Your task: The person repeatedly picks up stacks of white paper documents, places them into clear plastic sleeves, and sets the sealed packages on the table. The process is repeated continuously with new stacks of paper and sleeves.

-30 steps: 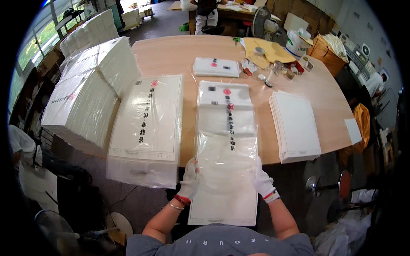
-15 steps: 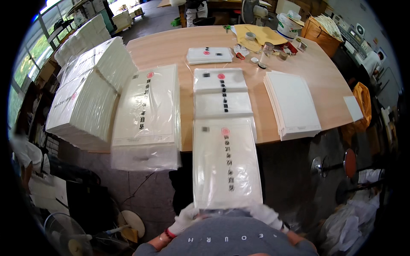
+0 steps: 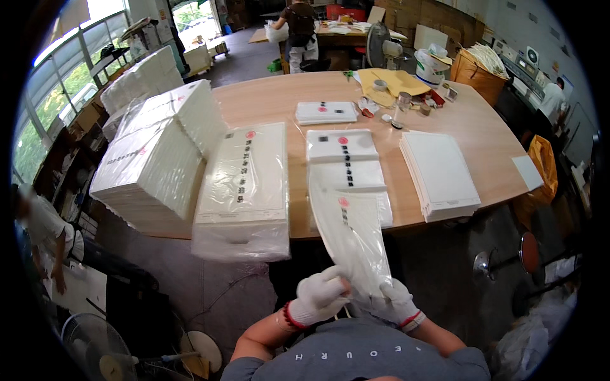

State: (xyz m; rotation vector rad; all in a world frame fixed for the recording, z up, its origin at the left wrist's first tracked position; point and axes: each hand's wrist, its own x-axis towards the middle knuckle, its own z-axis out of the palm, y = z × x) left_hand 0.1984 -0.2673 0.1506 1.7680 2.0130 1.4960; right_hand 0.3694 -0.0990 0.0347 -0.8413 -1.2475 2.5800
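Wooden surface [image 3: 483,120] carrying a tall stack of white sheets [image 3: 152,162] at left, a bagged bundle [image 3: 244,190] beside it, a white pile [image 3: 440,174] at right, and yellow envelopes [image 3: 394,82] with tape rolls at the far edge. Floor fan [image 3: 95,349] lower left.

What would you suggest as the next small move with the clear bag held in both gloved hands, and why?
Probably draw the clear plastic bag a little further off the table edge. Left hand and right hand pinch its near end at the chest, while its far end lies on the bag stack.
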